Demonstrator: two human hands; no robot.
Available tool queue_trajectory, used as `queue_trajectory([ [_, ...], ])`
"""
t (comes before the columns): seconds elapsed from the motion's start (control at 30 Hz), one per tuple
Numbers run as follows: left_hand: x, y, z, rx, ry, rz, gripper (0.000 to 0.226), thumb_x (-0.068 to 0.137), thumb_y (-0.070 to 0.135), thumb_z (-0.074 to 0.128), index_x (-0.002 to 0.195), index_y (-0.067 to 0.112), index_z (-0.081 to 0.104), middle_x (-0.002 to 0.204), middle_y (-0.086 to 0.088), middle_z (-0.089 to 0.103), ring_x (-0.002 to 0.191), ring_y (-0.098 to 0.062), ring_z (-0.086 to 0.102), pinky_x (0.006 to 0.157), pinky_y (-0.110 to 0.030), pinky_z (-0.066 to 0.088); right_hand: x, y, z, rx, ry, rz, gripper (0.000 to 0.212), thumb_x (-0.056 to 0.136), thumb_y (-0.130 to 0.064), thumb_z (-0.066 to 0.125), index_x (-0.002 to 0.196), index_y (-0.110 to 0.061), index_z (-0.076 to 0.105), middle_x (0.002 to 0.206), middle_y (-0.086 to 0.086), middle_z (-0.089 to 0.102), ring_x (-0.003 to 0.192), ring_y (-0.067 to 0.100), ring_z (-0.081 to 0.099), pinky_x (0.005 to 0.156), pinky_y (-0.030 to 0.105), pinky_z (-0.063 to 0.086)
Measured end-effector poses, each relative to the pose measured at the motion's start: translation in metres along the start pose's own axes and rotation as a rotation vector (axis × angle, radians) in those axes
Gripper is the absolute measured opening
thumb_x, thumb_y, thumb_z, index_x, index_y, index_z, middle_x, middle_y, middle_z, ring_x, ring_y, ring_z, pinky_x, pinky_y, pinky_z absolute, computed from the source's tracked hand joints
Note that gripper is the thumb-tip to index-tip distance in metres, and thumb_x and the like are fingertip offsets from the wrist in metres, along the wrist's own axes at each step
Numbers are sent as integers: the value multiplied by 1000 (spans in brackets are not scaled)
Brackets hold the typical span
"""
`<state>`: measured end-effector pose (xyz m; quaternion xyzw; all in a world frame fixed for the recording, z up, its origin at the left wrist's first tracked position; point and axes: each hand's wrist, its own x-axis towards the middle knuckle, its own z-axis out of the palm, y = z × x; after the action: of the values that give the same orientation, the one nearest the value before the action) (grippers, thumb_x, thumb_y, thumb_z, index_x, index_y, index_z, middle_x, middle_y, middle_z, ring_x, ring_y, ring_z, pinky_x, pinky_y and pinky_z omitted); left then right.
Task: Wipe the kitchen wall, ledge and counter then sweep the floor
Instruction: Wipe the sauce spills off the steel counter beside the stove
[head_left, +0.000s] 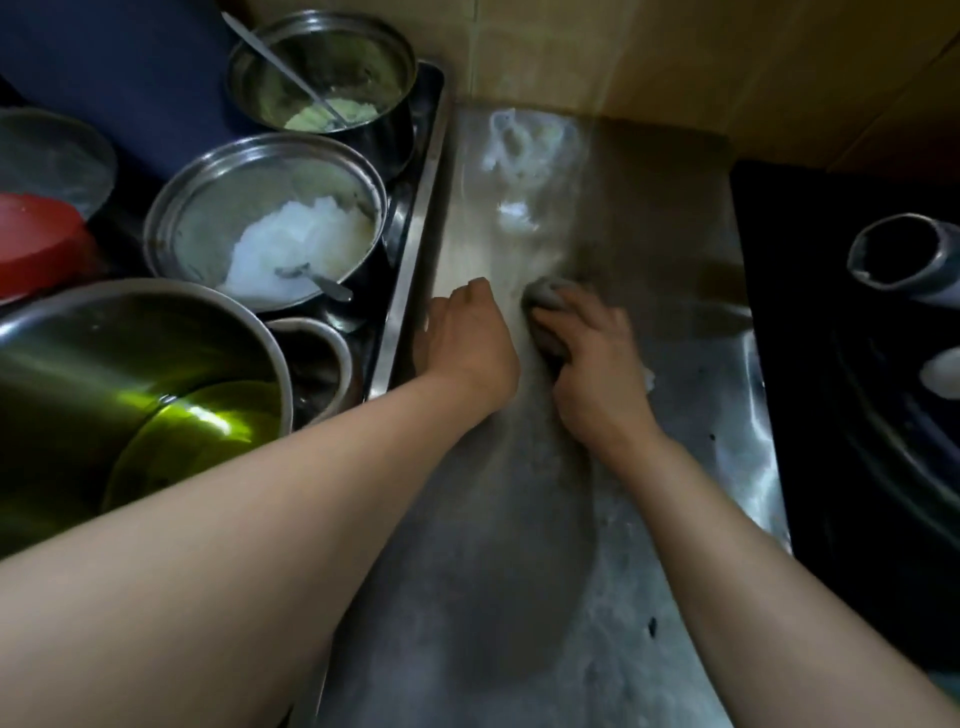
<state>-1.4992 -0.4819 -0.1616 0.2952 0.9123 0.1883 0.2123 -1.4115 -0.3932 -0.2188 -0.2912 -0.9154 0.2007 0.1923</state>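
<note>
A: Fingers first. What do you read on each hand?

B: I see the left hand (470, 338) resting on the steel desk (519, 519), fingers curled under at the knuckles and grasping nothing. The right hand (592, 364), just beside it, has its fingers clenched round a grey scrubbing pad (545, 296), pressed flat against the desk.

A: Now label the scene from the left.

B: At the far left I note a red lid (36, 244). Next, a large steel basin (130, 353) with a greenish sheen. Behind it stands a pot of white rice (270, 228) with a spoon in it, and farther back a second pot (322, 78) holding pale green food and a long utensil. All sit in a sunken steel tray (415, 208).

A: And to the right of the hands?

B: White soap foam (514, 150) lies on the desk near the tan wall (675, 62). At the far right is a black stove (857, 415), with a grey cylinder (904, 254) lying on it.
</note>
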Motion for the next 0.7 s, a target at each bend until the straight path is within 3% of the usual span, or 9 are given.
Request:
queue_trajectory([
  [0.17, -18, -6, -1, 15, -57, 15, 54, 85, 1, 48, 136, 9, 32, 137, -11, 42, 129, -30, 34, 100, -40, 36, -44, -5, -14, -21, -110, -138, 45, 75, 4, 51, 114, -9, 68, 132, 9, 57, 114, 34, 53, 98, 18, 30],
  [0.27, -29, -6, -2, 27, -119, 30, 56, 86, 2, 49, 138, 9, 30, 138, -12, 42, 130, -30, 33, 103, -42, 36, -52, 20, -37, -117, -41, 52, 56, 71, 5, 46, 120, -15, 65, 136, 7, 52, 117, 33, 50, 100, 26, 35],
  [0.37, -38, -2, 0, 53, -143, 57, 57, 85, 1, 49, 139, 10, 29, 137, -11, 42, 130, -29, 33, 102, -41, 37, -57, 28, -51, -180, -14, 251, 61, 75, 5, 53, 130, -20, 56, 146, 2, 40, 125, 31, 40, 107, 31, 33],
  [0.47, -48, 0, 6, 88, -146, 79, 59, 84, 0, 51, 138, 11, 30, 136, -9, 43, 129, -28, 34, 99, -39, 37, -73, 8, -46, -155, -42, 243, 54, 80, -5, 46, 132, -18, 54, 147, 5, 38, 122, 33, 37, 108, 35, 32],
  [0.53, -57, 2, 10, 104, -155, 96, 61, 84, 0, 51, 139, 10, 29, 137, -10, 42, 129, -29, 34, 100, -40, 37, -87, 8, -50, -119, -66, 219, 56, 78, -2, 41, 130, -15, 57, 145, 7, 41, 122, 34, 39, 108, 35, 33],
  [0.63, -66, 0, 13, 112, -140, 107, 55, 87, 1, 49, 138, 10, 31, 135, -10, 44, 127, -29, 36, 97, -40, 37, -99, 20, -58, -147, -61, 316, 65, 74, 10, 50, 132, -18, 54, 148, 2, 37, 125, 31, 36, 107, 29, 30],
  [0.7, -73, -3, 15, 107, -141, 122, 50, 89, 2, 47, 136, 10, 33, 133, -10, 45, 126, -29, 36, 96, -39, 38, -108, 9, -55, -144, 0, 329, 60, 76, 4, 52, 131, -20, 56, 147, 0, 38, 121, 32, 37, 106, 31, 32],
])
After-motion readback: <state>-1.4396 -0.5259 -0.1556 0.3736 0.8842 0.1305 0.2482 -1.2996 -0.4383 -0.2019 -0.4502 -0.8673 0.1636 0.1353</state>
